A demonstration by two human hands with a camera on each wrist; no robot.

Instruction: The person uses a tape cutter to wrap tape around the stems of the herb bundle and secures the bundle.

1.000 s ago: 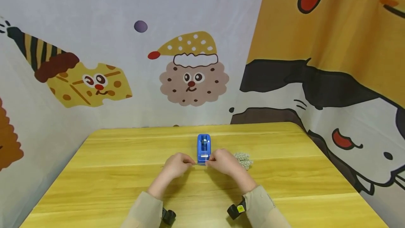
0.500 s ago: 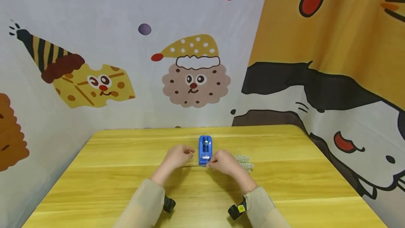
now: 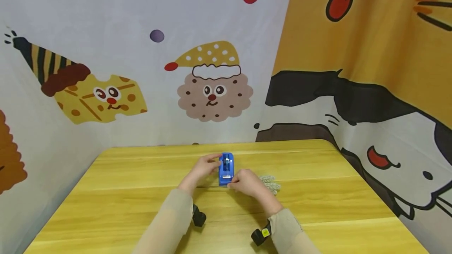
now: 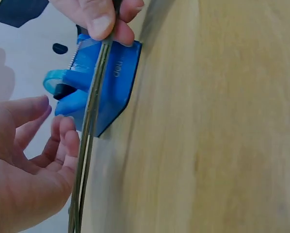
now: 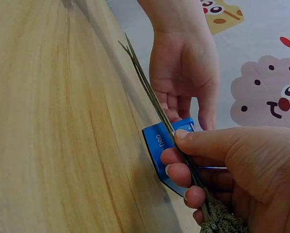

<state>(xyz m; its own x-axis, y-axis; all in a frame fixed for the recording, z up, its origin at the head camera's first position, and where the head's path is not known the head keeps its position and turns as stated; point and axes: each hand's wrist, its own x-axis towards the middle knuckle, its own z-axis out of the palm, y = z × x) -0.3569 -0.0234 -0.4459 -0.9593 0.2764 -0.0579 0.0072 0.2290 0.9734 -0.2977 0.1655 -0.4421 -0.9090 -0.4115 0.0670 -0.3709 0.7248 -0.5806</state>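
Note:
A blue tape dispenser (image 3: 226,169) stands on the table, its tape roll at the far end and "deli" lettering on its side in the left wrist view. My left hand (image 3: 204,167) is at the dispenser's left side, with its fingertips right by the roll end. Seen in the left wrist view, the left thumb and fingers are parted around that end. My right hand (image 5: 247,155) pinches the thin stems (image 5: 150,92) of a dried flower bunch across the dispenser's near end. Small pale green flower heads (image 3: 270,184) stick out to the right of that hand.
The wooden table (image 3: 141,199) reaches to a cartoon-printed curtain (image 3: 123,30) at the back and right. Black wrist cameras are strapped below both sleeves (image 3: 173,211).
My left hand has let go near the stems and moved forward to the dispenser's roll end. My right hand keeps pinching the stems in nearly the same place.

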